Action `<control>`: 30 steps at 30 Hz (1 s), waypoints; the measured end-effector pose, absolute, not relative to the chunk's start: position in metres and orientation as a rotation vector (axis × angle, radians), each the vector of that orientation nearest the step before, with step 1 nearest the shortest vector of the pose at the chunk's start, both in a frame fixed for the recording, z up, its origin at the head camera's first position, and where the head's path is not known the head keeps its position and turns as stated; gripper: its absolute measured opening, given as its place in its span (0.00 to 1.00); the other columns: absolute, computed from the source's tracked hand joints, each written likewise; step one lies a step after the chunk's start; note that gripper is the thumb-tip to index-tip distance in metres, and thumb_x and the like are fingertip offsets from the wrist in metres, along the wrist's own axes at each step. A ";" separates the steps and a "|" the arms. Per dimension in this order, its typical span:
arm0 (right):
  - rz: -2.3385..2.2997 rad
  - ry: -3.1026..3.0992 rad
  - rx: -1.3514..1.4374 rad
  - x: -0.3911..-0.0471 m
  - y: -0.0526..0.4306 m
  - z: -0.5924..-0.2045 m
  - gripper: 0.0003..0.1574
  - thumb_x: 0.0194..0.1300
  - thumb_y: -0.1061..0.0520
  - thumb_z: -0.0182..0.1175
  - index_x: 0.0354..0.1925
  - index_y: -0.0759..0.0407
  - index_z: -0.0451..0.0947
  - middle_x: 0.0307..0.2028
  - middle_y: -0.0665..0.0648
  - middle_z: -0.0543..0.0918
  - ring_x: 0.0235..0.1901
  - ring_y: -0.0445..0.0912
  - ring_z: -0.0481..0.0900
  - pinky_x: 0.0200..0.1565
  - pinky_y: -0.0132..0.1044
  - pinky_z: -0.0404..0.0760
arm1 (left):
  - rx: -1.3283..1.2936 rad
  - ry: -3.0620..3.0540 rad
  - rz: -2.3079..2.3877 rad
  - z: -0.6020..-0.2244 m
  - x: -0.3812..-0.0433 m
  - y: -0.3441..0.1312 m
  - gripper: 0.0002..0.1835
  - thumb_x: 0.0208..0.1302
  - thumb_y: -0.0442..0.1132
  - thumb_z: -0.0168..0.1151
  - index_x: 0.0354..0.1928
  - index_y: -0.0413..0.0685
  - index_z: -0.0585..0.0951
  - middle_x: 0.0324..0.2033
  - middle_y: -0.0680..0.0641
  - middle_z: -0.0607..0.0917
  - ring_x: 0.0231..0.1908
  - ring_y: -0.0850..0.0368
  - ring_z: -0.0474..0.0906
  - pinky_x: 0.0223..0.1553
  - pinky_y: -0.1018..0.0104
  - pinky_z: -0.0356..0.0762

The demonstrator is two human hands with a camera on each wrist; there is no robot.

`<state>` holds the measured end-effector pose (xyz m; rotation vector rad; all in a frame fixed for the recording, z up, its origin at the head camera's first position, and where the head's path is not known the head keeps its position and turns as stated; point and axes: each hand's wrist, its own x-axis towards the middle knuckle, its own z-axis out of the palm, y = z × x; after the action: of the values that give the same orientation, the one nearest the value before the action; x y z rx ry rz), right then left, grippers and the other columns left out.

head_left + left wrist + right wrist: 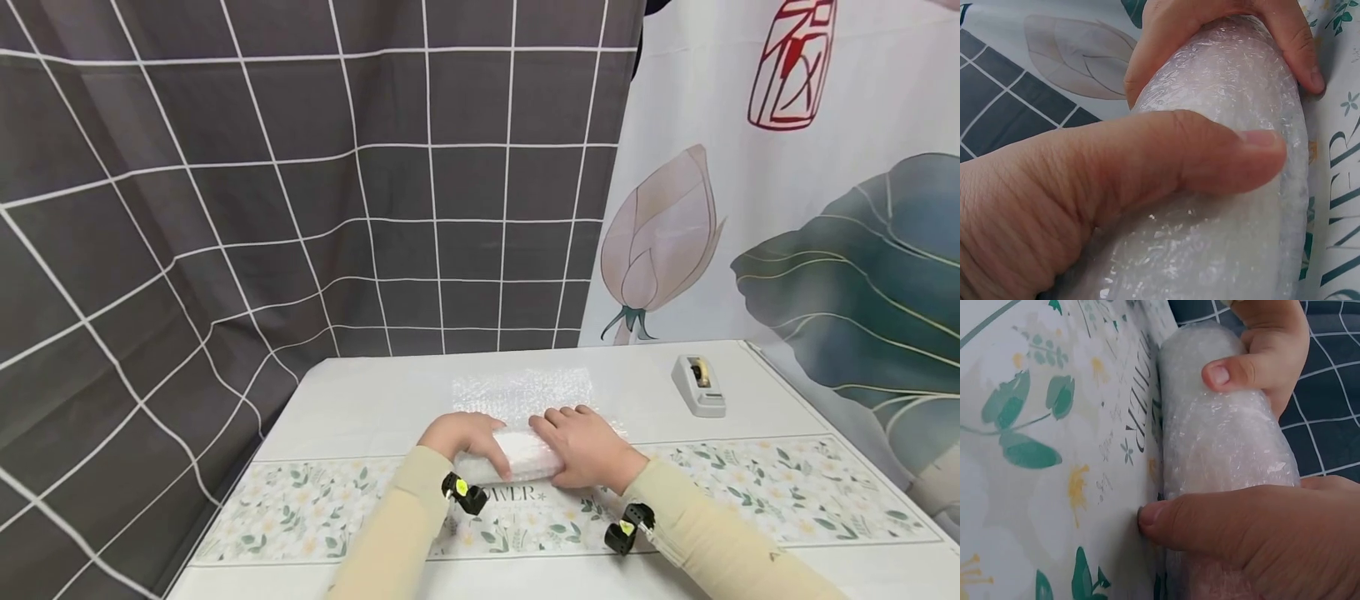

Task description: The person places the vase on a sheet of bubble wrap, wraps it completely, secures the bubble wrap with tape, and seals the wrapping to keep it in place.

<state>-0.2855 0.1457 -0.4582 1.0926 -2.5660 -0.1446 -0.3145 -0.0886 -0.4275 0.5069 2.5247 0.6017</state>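
Note:
A whitish, rounded bundle rolled in clear bubble wrap [528, 457] lies crosswise on the table. A flat stretch of the wrap [525, 390] spreads out behind it. My left hand [471, 435] grips the bundle's left end, its thumb [1210, 153] lying over the top in the left wrist view. At the other end my right hand [588, 448] holds the roll, the thumb [1204, 519] on the near side and the fingers over the far side. The layers of wrap hide what is inside.
A grey tape dispenser [699, 385] with a yellowish roll stands at the back right of the white table [375, 392]. A floral printed band [322, 508] crosses the tabletop. Behind hang a dark grid curtain [390, 183] and a flower-printed one [675, 100].

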 end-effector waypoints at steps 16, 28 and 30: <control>-0.081 -2.642 1.084 -0.294 0.143 -0.455 0.43 0.37 0.44 0.74 0.54 0.53 0.74 0.40 0.53 0.82 0.39 0.51 0.83 0.40 0.49 0.82 | 0.432 2.337 0.829 -0.428 -0.320 -0.091 0.40 0.39 0.45 0.78 0.62 0.50 0.79 0.47 0.49 0.84 0.47 0.51 0.79 0.57 0.51 0.75; -0.084 -2.710 1.073 -0.296 0.139 -0.454 0.45 0.35 0.44 0.75 0.54 0.53 0.74 0.38 0.52 0.81 0.35 0.50 0.80 0.38 0.47 0.82 | 0.402 2.508 0.695 -0.431 -0.316 -0.090 0.48 0.35 0.55 0.81 0.62 0.47 0.72 0.43 0.49 0.80 0.43 0.52 0.77 0.53 0.49 0.76; -0.092 -2.704 1.067 -0.294 0.139 -0.455 0.45 0.35 0.44 0.74 0.55 0.53 0.74 0.38 0.52 0.81 0.35 0.50 0.80 0.38 0.47 0.82 | 0.417 2.536 0.684 -0.432 -0.315 -0.090 0.48 0.35 0.56 0.81 0.61 0.48 0.73 0.41 0.50 0.81 0.42 0.53 0.77 0.52 0.51 0.76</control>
<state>-0.2945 0.1391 -0.4545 1.0673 -2.7035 -0.0925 -0.3152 -0.0904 -0.4319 0.4170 2.5362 0.6844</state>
